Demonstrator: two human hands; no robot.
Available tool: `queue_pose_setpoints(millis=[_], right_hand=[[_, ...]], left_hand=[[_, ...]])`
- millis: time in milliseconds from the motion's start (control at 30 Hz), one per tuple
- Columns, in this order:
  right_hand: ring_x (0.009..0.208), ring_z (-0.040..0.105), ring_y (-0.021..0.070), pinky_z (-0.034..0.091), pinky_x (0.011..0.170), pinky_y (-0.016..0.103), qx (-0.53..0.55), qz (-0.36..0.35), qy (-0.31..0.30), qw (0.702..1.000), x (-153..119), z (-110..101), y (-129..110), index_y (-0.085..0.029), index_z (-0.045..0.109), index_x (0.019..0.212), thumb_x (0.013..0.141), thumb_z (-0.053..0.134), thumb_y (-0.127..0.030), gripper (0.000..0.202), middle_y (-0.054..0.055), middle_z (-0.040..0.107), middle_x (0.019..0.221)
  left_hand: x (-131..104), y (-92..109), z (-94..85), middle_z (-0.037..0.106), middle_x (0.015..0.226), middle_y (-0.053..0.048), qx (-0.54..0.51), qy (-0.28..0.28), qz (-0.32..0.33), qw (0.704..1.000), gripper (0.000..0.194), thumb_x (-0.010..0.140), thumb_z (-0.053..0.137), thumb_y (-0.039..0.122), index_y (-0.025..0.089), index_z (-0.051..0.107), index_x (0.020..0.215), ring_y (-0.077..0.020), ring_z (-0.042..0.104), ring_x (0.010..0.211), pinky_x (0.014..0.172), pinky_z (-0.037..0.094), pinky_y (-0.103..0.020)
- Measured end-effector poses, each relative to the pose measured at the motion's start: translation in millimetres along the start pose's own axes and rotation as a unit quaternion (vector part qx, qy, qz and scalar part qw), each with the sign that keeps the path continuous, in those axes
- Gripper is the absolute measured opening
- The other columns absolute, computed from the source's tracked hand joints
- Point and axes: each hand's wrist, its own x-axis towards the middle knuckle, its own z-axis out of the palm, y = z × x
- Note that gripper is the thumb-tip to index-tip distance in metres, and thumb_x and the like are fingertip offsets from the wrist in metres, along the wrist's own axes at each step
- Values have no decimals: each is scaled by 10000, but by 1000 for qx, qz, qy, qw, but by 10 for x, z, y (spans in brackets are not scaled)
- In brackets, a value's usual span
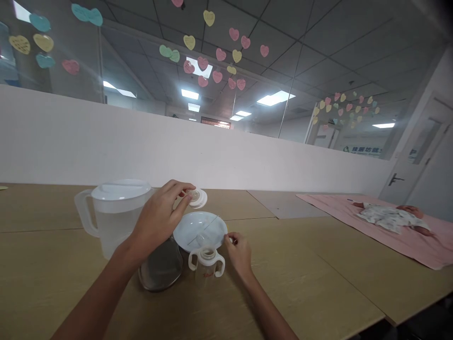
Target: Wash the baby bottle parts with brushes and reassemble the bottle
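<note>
My left hand [164, 208] pinches a baby bottle nipple in its white collar ring [198, 198], held above a white bowl [184, 222]. The fingers of my right hand [240, 252] are closed at the bowl's right rim; their tips are partly hidden. A clear, small piece [202, 238] and thin dark lines show inside the bowl. Just in front of it stands a baby bottle [205, 271], upright, its mouth uncovered, with two white side handles and red print.
Left of the bowl, a lidded plastic pitcher [116, 222] stands behind a dark metal tray [161, 267]. A baby doll [389, 217] in patterned clothes lies on a pink cloth [332, 208] at the right. Behind the wooden table [300, 283] rises a white wall [212, 160] with glass above.
</note>
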Motion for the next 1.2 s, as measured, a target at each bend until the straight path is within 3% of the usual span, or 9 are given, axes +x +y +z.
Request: queue_pose_setpoints(millis=[300,500,800,900,1100,1200], right_hand=[[574,536,165,362,531,252,-11,11,7,1000,33,13,60,-175,626,667,727,484,-335,222,25,594,624],[543,481,125,403,529,236,61,-13,30,998,75,84,133,-172,560,766,680,577,-313,166,-27,500,631],[734,559,131,477,688,262,122,-125,-69,982,47,114,66,-179,642,896,757,509,-216,196,51,542,897],[813,572,153,465,749,277,101,-136,-80,982,44,106,65,-177,651,918,782,477,-203,222,57,577,874],[741,578,152,461,693,277,41,-115,-20,992,58,88,114,-157,649,912,795,464,-226,230,69,598,878],[777,569,176,449,710,299,14,-136,-46,990,71,85,132,-166,663,874,792,480,-219,208,72,624,836]], left_hand=[[-8,14,-2,587,1000,-29,13,1,0,1000,275,850,380,355,217,574,987,-187,545,899,759,432,-317],[-16,12,34,595,998,-32,28,-10,1,1000,285,850,371,357,224,579,993,-191,543,905,750,428,-311],[-23,-8,64,594,982,-25,39,-21,12,999,298,855,353,373,232,577,990,-184,544,888,735,416,-300],[-22,1,59,596,970,-22,38,-24,5,999,286,857,359,373,234,578,981,-180,545,874,728,410,-300],[-19,18,57,599,962,-20,41,-31,3,999,278,861,355,361,237,576,975,-181,546,868,721,408,-298],[-22,15,68,599,951,-23,44,-34,9,998,288,863,341,363,237,576,971,-181,547,851,715,412,-299]])
